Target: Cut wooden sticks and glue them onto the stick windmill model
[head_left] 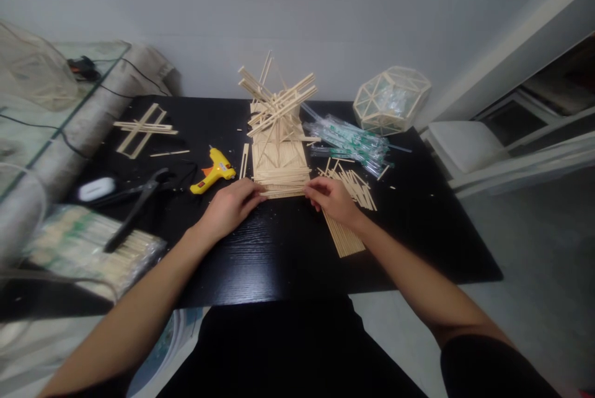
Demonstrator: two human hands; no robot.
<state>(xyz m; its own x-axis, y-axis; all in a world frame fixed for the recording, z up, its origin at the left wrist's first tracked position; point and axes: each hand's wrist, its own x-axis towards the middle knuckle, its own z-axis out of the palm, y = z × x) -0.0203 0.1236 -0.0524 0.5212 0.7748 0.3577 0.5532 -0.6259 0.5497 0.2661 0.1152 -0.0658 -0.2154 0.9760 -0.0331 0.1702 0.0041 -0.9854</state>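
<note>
A windmill-like model (pixel 279 153) made of thin wooden sticks stands on the dark table, its crossed stick blades at the top and a slatted base at the front. My left hand (pixel 235 203) pinches the left end of the wooden sticks (pixel 283 186) lying across the base's near edge. At their right end, my right hand (pixel 332 196) has thumb and fingertips closed on them. Exactly how many sticks each hand grips is hidden by the fingers. Under my right hand lies a flat panel of sticks (pixel 344 238), beside a loose pile of short sticks (pixel 360 190).
Left of the model lie a yellow glue gun (pixel 214 172), black-handled pliers (pixel 139 209), a white case (pixel 96 188), a crossed stick frame (pixel 145 129) and bagged sticks (pixel 93 249). Plastic wrappers (pixel 353 141) and a stick polyhedron (pixel 393 100) are at the back right.
</note>
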